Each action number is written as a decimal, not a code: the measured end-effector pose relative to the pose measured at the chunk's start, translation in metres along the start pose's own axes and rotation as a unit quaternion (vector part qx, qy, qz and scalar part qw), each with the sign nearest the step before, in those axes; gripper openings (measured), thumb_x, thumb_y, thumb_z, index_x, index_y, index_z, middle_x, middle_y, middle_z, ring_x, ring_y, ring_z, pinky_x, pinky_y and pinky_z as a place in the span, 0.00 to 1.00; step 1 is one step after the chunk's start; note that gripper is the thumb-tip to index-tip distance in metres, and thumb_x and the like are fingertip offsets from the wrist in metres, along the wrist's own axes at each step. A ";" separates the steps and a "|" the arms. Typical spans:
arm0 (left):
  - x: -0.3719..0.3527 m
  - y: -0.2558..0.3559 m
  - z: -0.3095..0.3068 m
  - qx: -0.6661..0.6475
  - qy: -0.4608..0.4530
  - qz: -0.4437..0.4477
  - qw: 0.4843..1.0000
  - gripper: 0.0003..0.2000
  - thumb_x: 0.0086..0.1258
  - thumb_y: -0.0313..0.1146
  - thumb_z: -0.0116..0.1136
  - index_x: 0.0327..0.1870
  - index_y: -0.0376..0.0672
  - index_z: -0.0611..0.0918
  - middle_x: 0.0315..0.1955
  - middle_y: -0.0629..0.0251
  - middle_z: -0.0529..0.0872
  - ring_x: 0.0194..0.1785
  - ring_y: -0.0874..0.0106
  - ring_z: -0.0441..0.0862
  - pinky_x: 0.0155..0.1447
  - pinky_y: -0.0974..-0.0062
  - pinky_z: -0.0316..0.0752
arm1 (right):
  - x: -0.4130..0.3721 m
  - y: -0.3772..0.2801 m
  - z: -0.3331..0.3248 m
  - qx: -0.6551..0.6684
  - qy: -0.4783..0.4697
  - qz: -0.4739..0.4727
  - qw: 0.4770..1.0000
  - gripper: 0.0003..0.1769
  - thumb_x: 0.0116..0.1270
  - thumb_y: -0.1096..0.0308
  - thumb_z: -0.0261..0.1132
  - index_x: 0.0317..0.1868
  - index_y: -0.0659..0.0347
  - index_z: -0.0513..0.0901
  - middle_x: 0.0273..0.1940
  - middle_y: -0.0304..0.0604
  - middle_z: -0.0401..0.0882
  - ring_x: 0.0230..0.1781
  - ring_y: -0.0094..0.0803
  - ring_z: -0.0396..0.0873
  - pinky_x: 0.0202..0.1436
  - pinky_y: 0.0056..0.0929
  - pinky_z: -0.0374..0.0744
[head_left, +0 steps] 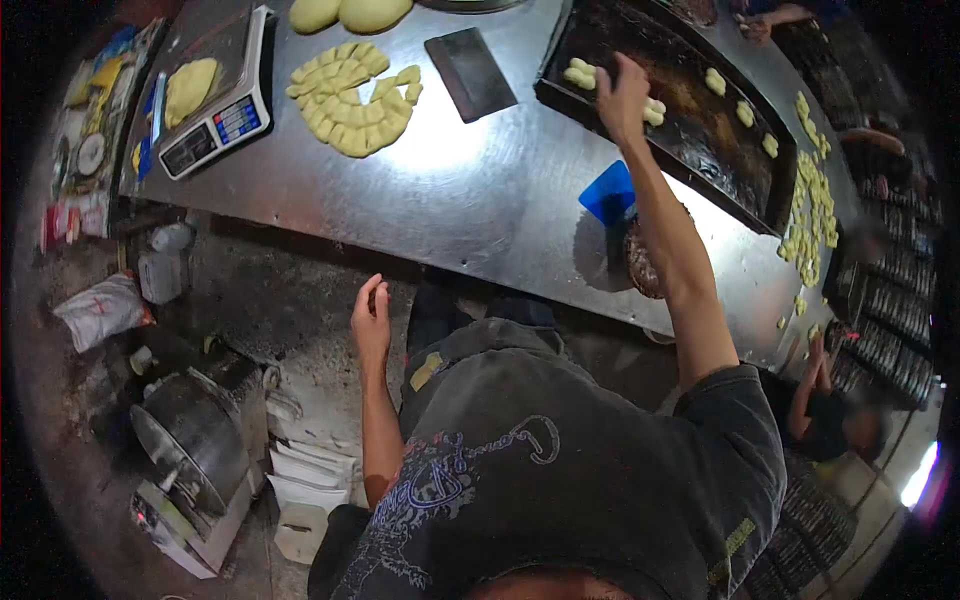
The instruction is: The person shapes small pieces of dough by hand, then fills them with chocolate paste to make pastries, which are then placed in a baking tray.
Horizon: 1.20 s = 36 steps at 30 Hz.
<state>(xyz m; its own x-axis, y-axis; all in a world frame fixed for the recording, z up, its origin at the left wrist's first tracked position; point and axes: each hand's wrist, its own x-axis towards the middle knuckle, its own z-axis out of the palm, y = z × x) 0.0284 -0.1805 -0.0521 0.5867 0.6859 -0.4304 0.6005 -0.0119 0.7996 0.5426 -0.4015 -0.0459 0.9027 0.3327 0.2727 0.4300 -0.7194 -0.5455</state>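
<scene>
My right hand (624, 98) reaches over a dark baking tray (700, 130), its fingers apart and pointing to the tray's far side. Close by its fingertips lies a lobed dough piece (578, 73); another dough piece (653, 112) shows partly from behind the hand. Several similar pieces sit farther right in the tray, one of them a small dough piece (745, 114). My left hand (371, 318) hangs in front of the table edge, fingers loosely bent and apart, holding nothing.
The metal table (470, 200) bears cut dough (355, 120), a dark flat plate (470, 73), a scale (215, 130) with dough, a blue scraper (607, 194) and loose dough bits (808, 215). A mixer (190, 440) stands lower left. Another person's hands (815, 360) are at right.
</scene>
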 end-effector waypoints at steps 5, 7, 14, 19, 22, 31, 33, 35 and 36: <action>0.014 -0.010 -0.018 -0.042 -0.002 0.006 0.999 0.19 0.82 0.41 0.54 0.65 0.41 0.80 0.53 0.60 0.87 0.52 0.71 0.84 0.55 0.72 0.77 | -0.009 -0.126 0.082 0.160 -0.311 -0.153 0.924 0.16 0.76 0.62 0.61 0.54 0.64 0.84 0.50 0.52 0.85 0.50 0.47 0.82 0.58 0.39 0.78; 0.015 -0.011 -0.034 -0.035 0.010 0.015 0.999 0.19 0.82 0.41 0.53 0.65 0.41 0.79 0.54 0.59 0.87 0.53 0.71 0.84 0.56 0.72 0.77 | -0.005 -0.164 0.120 0.153 -0.316 -0.222 0.910 0.17 0.73 0.60 0.61 0.51 0.65 0.85 0.46 0.55 0.86 0.47 0.51 0.84 0.53 0.42 0.79; -0.016 -0.065 -0.094 -0.091 0.091 -0.048 0.990 0.22 0.83 0.44 0.51 0.69 0.39 0.76 0.60 0.57 0.83 0.59 0.68 0.82 0.62 0.71 0.77 | -0.002 -0.232 0.216 0.024 -0.271 -0.077 0.959 0.23 0.70 0.53 0.62 0.47 0.69 0.84 0.42 0.63 0.86 0.46 0.57 0.85 0.50 0.50 0.80; -0.003 -0.082 -0.099 -0.204 0.135 -0.086 0.966 0.22 0.83 0.43 0.51 0.68 0.37 0.76 0.58 0.58 0.84 0.60 0.69 0.81 0.65 0.73 0.76 | -0.062 -0.199 0.248 0.034 -0.107 0.070 0.991 0.30 0.60 0.48 0.70 0.25 0.75 0.83 0.27 0.66 0.83 0.30 0.57 0.84 0.40 0.50 0.81; 0.056 -0.032 -0.080 -0.225 0.043 -0.005 0.973 0.22 0.83 0.43 0.51 0.68 0.36 0.76 0.58 0.58 0.84 0.59 0.70 0.81 0.65 0.73 0.74 | -0.088 -0.201 0.261 0.040 -0.007 0.010 0.999 0.26 0.58 0.49 0.72 0.30 0.71 0.83 0.34 0.62 0.83 0.32 0.55 0.81 0.39 0.45 0.80; 0.260 0.071 0.014 -0.321 0.065 -0.016 0.945 0.32 0.74 0.40 0.63 0.72 0.30 0.66 0.61 0.49 0.79 0.61 0.65 0.78 0.64 0.65 0.74 | -0.116 -0.244 0.198 0.372 -0.244 0.317 0.837 0.35 0.60 0.71 0.71 0.66 0.73 0.68 0.42 0.48 0.81 0.35 0.29 0.80 0.35 0.30 0.80; 0.284 0.074 0.034 -0.331 0.093 -0.053 0.937 0.32 0.71 0.38 0.66 0.69 0.29 0.68 0.57 0.49 0.81 0.58 0.64 0.80 0.59 0.64 0.77 | -0.115 -0.251 0.201 0.406 -0.300 0.271 0.820 0.28 0.61 0.68 0.68 0.60 0.74 0.76 0.45 0.52 0.83 0.38 0.33 0.83 0.37 0.32 0.81; 0.287 0.080 0.041 -0.325 0.077 -0.090 0.938 0.22 0.69 0.37 0.69 0.55 0.30 0.76 0.45 0.55 0.85 0.41 0.67 0.84 0.44 0.70 0.80 | -0.124 -0.255 0.220 0.073 -0.200 0.049 0.976 0.22 0.61 0.62 0.72 0.50 0.70 0.82 0.40 0.46 0.84 0.38 0.32 0.80 0.43 0.30 0.80; 0.282 0.083 0.042 -0.332 0.007 -0.080 0.940 0.20 0.70 0.37 0.68 0.52 0.29 0.78 0.40 0.57 0.86 0.39 0.70 0.83 0.42 0.71 0.79 | -0.126 -0.255 0.216 0.168 -0.207 0.083 0.960 0.21 0.62 0.62 0.72 0.50 0.68 0.83 0.40 0.45 0.84 0.39 0.31 0.80 0.45 0.29 0.80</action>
<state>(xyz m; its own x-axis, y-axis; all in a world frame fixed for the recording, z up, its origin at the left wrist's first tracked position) 0.2660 -0.0188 -0.1249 0.5072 0.6498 -0.5661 0.2067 0.5460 0.8119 0.3226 -0.1279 -0.1124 0.8578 0.4943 -0.1408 0.1968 -0.5690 -0.7985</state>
